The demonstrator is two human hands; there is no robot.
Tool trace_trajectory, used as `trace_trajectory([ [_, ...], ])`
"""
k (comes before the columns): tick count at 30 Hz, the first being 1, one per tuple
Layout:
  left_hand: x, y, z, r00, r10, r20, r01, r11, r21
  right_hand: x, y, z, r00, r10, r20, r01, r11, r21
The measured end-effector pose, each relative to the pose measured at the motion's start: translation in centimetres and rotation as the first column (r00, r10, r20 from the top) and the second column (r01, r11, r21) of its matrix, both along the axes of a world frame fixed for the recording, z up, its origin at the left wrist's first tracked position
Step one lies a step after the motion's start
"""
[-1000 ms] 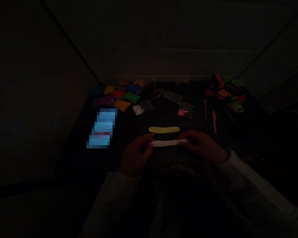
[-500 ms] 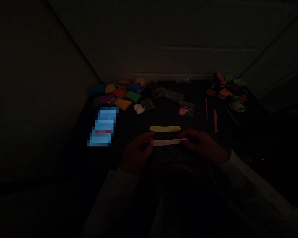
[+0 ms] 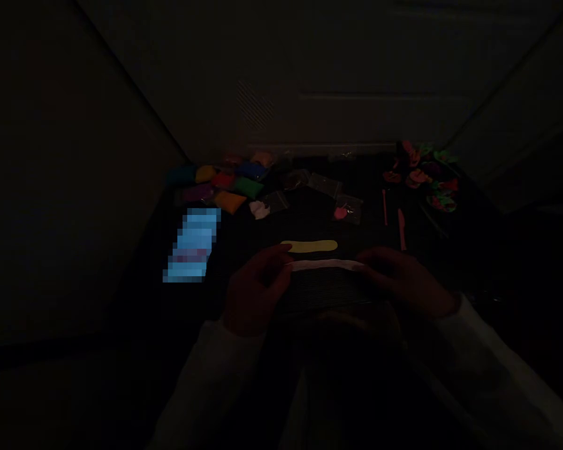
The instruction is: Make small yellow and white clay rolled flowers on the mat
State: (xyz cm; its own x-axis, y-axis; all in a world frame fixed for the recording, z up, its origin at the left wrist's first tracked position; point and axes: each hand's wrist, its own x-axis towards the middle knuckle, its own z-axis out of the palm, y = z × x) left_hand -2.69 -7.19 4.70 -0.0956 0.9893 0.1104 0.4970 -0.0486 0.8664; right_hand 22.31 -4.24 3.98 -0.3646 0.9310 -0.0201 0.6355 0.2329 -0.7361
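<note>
A thin pale strip of modelling clay (image 3: 326, 265) stretches between my two hands. My left hand (image 3: 256, 290) pinches its left end between thumb and fingers. At the other end, my right hand (image 3: 406, 278) has closed thumb and fingers on the strip. Just beyond it, a flattened yellow strip of clay (image 3: 309, 246) lies on the dark table (image 3: 328, 294), its left end close by my left fingertips. The scene is very dim, and fine detail of the fingers is hard to make out.
Several coloured clay packets (image 3: 229, 201) are heaped at the back left, above a lit, pixelated screen (image 3: 192, 245). White clay (image 3: 259, 209) and a bag with pink clay (image 3: 341, 212) lie mid-table. A pink knife tool (image 3: 401, 230), a thin pink stick (image 3: 385, 207) and colourful clay pieces (image 3: 420, 178) are right.
My right hand has moved to the right, and the pale strip between my hands has become longer and thinner. My left hand still grips its end. The view has shifted slightly.
</note>
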Motion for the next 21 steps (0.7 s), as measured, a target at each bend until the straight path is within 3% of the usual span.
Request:
trace_trajectory([
  [6, 0.9, 0.5, 1.5, 0.994, -0.048, -0.098, 0.054, 0.997, 0.051, 1.2, 0.0, -0.5, 1.000, -0.020, -0.005, 0.020, 1.000, -0.005],
  [14, 0.8, 0.0, 1.9, 0.986, -0.121, -0.115, 0.127, 0.990, 0.054, -2.3, 1.1, -0.1, 0.988, 0.157, -0.005, -0.151, 0.961, 0.232],
  [17, 0.7, -0.2, 2.0, 0.988, -0.119, -0.103, 0.125, 0.990, 0.060, -3.4, 1.5, 0.1, 0.970, 0.244, 0.003, -0.239, 0.946, 0.218],
  [21, 0.4, -0.2, 1.7, 0.997, -0.070, 0.017, 0.070, 0.998, 0.003, -3.6, 1.7, 0.4, 0.967, 0.254, 0.002, -0.254, 0.964, 0.082],
])
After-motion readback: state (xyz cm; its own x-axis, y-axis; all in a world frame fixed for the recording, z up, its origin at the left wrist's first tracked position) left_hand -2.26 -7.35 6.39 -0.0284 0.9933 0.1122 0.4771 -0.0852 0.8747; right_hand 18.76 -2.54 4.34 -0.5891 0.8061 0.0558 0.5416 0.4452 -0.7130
